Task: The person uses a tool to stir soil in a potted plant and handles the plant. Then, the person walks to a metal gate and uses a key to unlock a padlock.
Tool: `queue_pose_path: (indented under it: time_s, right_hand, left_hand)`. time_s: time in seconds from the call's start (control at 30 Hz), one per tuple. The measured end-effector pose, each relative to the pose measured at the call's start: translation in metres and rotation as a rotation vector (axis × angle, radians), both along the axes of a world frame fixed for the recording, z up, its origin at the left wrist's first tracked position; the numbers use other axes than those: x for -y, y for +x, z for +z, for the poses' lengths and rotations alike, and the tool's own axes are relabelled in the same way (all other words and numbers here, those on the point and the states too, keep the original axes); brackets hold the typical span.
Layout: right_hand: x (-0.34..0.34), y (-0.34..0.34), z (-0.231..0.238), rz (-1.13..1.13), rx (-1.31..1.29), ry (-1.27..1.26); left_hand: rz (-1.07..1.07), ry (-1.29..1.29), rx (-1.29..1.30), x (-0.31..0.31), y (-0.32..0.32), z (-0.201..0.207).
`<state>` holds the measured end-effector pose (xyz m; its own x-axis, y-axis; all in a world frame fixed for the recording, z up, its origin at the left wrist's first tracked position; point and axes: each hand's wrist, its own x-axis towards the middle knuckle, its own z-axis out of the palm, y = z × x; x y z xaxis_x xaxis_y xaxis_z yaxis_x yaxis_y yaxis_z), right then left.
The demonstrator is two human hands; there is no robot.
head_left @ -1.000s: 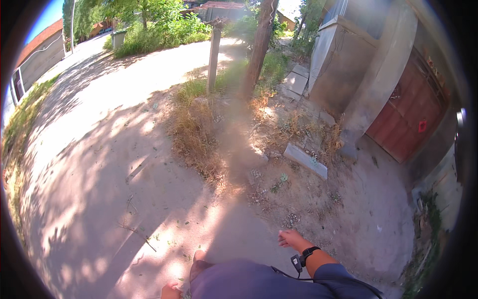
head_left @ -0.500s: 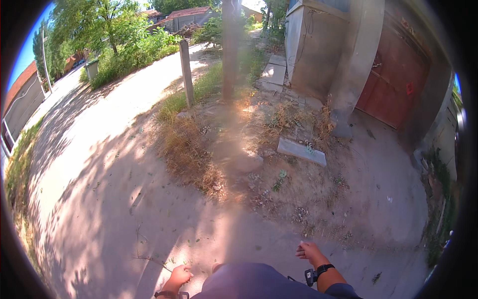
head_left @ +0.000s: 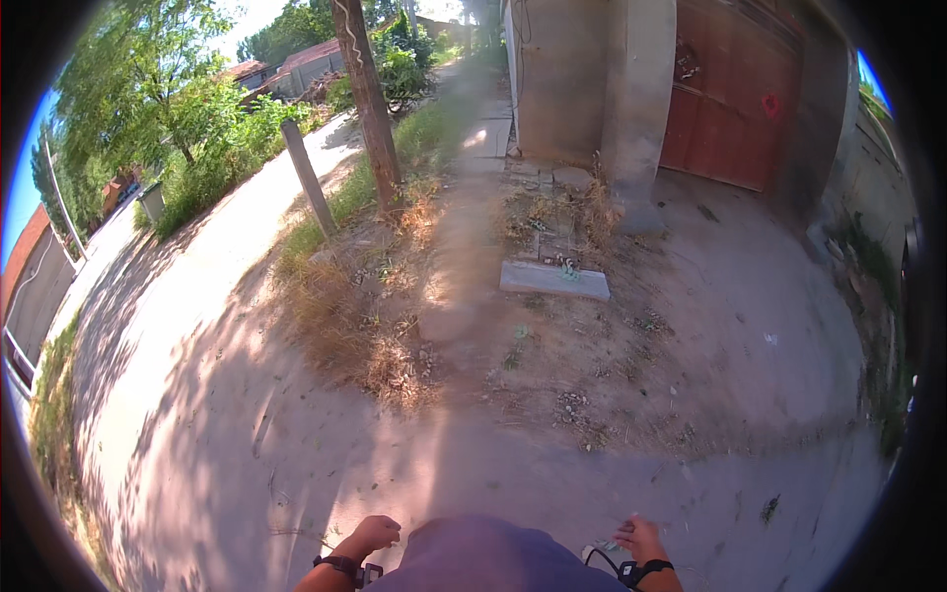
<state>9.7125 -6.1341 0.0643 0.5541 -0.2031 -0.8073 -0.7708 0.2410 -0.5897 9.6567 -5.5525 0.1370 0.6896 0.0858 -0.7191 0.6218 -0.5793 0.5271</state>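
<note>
My left hand [head_left: 375,534] is low in the view, left of my torso in a dark blue-grey shirt [head_left: 483,557]. Its fingers bend loosely inward with nothing visible in them. A dark band [head_left: 340,564] and a small device sit at that wrist. On the other side of my torso, my right hand [head_left: 639,538] hangs over the bare ground, fingers loosely apart, holding nothing I can see. Its wrist carries a black band with a small device [head_left: 629,572] and a thin cable. A thin twig [head_left: 296,534] appears on the ground beside my left hand.
Ahead are dry weeds [head_left: 345,340], a pale slab [head_left: 555,280], a leaning post [head_left: 308,178] and a wooden pole [head_left: 367,109]. A sunlit dirt road [head_left: 227,237] runs to the left. At right stand a wall pillar [head_left: 639,109] and a red metal gate [head_left: 725,118].
The view has turned, bringing the pole, slab and gate further left. My left hand has shifted rightward and slightly up; my right hand has moved lower and slightly right.
</note>
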Motion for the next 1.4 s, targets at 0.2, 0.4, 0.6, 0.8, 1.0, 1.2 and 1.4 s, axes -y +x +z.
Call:
queue_pose_path:
  time_s: [0.2,0.4,0.6,0.8,1.0,1.2,1.4]
  right_hand:
    - [0.011,0.003,0.024,-0.125,0.03,-0.016]
    - [0.028,-0.037,0.031,-0.354,0.008,-0.03]
    - [0.033,-0.069,0.02,-0.588,-0.02,-0.109]
    - [0.021,-0.05,0.055,-0.782,-0.051,-0.137]
    - [0.025,-0.051,0.059,-0.831,-0.093,-0.183]
    - [0.049,-0.06,0.047,-0.925,-0.175,-0.143]
    - [0.142,-0.033,0.027,-0.953,-0.17,-0.093]
  left_hand:
    - [-0.059,-0.074,-0.088,0.03,0.049,-0.001]
    - [-0.472,-0.006,-0.057,0.081,0.152,-0.013]
    - [-0.858,-0.085,0.192,0.103,0.278,-0.058]
    - [-0.734,-0.057,-0.075,0.17,0.387,-0.05]
    - [-0.797,-0.073,-0.121,0.225,0.438,-0.057]
    - [-0.939,0.033,-0.16,0.308,0.459,-0.041]
    - [-0.91,0.07,-0.122,0.392,0.492,-0.047]
